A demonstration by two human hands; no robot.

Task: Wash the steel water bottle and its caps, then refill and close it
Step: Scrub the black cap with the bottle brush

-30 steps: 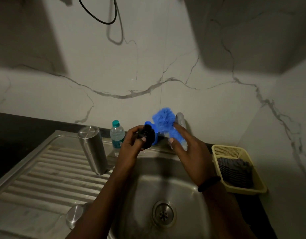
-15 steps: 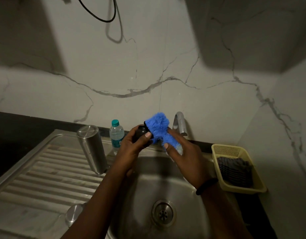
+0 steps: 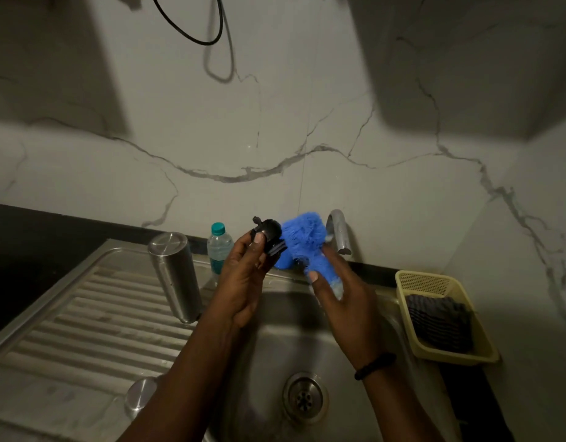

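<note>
Basket point(image 3: 447, 314) with cloth point(image 3: 438, 323) flanks sink point(image 3: 269, 346).

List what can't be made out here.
- Head view: the inside of the black cap; the left hand covers it.
- The brush handle; the right hand wraps it.
- The steel bottle mouth; it points down.
- Running water at the tap; too dim.

A home kitchen, dimly lit: stainless steel sink point(image 3: 399, 333) with ribbed draining board point(image 3: 93, 317) and curved tap point(image 3: 339, 231), set in a dark countertop point(image 3: 36, 231); marble-veined wall tiles point(image 3: 275, 138) behind; yellow plastic basket point(image 3: 434, 285) holding a folded cloth point(image 3: 438, 323) alongside
</note>
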